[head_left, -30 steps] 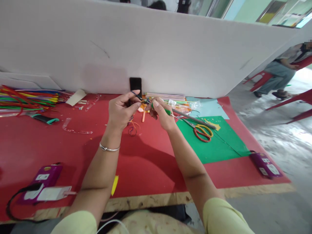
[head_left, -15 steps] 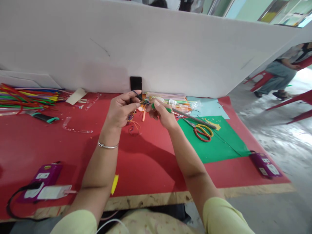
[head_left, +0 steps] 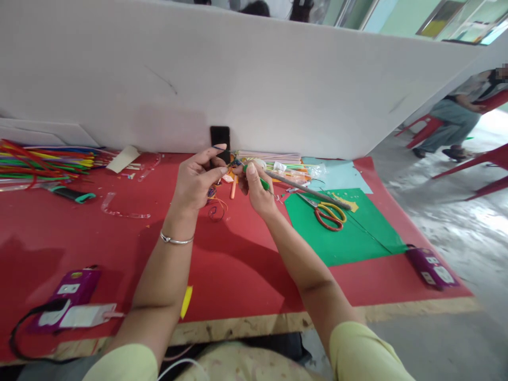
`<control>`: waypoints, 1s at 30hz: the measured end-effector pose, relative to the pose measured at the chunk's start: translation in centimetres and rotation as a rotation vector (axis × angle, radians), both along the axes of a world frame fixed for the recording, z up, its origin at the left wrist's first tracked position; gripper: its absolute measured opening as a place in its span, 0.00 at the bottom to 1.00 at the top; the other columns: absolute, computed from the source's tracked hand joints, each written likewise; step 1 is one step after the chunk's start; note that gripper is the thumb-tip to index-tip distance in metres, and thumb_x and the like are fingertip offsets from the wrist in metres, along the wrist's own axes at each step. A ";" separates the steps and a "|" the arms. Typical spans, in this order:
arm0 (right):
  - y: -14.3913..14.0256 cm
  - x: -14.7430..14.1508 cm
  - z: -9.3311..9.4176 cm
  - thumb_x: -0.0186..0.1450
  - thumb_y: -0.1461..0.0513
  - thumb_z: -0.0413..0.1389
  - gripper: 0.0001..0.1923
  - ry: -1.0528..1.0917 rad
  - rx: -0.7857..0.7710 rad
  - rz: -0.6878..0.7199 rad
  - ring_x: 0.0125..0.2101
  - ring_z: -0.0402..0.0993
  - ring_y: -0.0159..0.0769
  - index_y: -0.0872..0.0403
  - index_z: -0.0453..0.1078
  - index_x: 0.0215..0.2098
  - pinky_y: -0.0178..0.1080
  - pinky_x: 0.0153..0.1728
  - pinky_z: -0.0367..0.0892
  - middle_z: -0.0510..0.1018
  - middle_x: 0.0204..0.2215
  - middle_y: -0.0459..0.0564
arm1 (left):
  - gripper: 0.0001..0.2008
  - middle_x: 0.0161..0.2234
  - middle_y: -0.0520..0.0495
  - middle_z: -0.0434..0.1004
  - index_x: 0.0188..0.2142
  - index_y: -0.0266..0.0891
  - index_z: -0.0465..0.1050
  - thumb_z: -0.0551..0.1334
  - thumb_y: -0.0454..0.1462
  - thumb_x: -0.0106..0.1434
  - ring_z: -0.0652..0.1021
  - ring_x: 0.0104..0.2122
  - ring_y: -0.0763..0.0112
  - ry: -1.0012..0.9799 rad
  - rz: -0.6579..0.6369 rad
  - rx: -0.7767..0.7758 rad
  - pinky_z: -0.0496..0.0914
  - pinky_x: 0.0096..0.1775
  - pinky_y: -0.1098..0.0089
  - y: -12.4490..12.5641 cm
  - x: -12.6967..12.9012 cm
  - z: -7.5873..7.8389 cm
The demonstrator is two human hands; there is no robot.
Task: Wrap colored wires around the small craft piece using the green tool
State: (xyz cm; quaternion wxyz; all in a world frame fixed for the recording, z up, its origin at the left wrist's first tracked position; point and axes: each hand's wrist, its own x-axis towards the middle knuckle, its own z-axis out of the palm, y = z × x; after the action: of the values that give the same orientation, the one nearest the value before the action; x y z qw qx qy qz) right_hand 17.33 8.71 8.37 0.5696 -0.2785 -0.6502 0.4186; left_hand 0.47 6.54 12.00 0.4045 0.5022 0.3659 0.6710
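Observation:
Over the far middle of the red table, my left hand (head_left: 198, 177) pinches a thin dark cord with small coloured bits; its exact make is too small to tell. Close on its right, my right hand (head_left: 257, 188) is closed round a slim green-handled tool (head_left: 264, 183) with a thin metal shaft. The tool's working end is unclear. Thin orange and purple strands (head_left: 218, 203) trail below my left hand. A long grey rod (head_left: 309, 189) runs from behind my right hand to the green sheet; whether I hold it cannot be seen.
Yellow-and-red-handled scissors (head_left: 330, 216) lie on a green sheet (head_left: 357, 243). A phone (head_left: 220, 138) leans on the white partition (head_left: 278, 84). Coloured pipe strips (head_left: 47, 161) and a dark-handled cutter (head_left: 73, 194) sit left. Purple boxes (head_left: 81, 283) stand near both front corners. A person sits far right.
My right hand has shifted slightly left and turned, so the green tool's metal shaft now slants more steeply downward. My left hand stays nearly in place, still pinching the cord.

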 end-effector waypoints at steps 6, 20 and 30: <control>0.6 -0.4 -0.9 0.75 0.30 0.50 0.35 0.080 -0.062 0.064 0.26 0.66 0.30 0.49 0.79 0.40 0.35 0.23 0.65 0.69 0.32 0.45 | 0.22 0.30 0.53 0.81 0.46 0.46 0.90 0.77 0.32 0.50 0.73 0.26 0.75 -0.060 -0.048 -0.046 0.66 0.27 0.69 -0.1 0.1 0.5; 0.6 0.4 0.2 0.73 0.29 0.54 0.36 -0.024 -0.110 0.156 0.25 0.66 0.31 0.51 0.80 0.36 0.35 0.25 0.68 0.68 0.26 0.44 | 0.21 0.32 0.51 0.81 0.48 0.47 0.90 0.74 0.33 0.53 0.72 0.27 0.72 0.073 0.082 0.009 0.67 0.28 0.69 0.0 -0.5 0.0; 0.1 -0.3 0.2 0.74 0.30 0.54 0.36 0.014 -0.074 0.064 0.25 0.65 0.30 0.52 0.80 0.38 0.34 0.23 0.67 0.68 0.28 0.44 | 0.19 0.33 0.50 0.83 0.49 0.45 0.89 0.74 0.36 0.57 0.75 0.29 0.71 0.159 0.182 0.061 0.69 0.31 0.68 0.1 0.1 0.0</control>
State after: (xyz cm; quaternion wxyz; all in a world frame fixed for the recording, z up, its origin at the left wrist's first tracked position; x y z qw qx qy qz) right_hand 17.02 8.76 8.59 0.5499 -0.2755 -0.6387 0.4624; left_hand 0.58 6.65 11.95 0.2963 0.5305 0.4205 0.6738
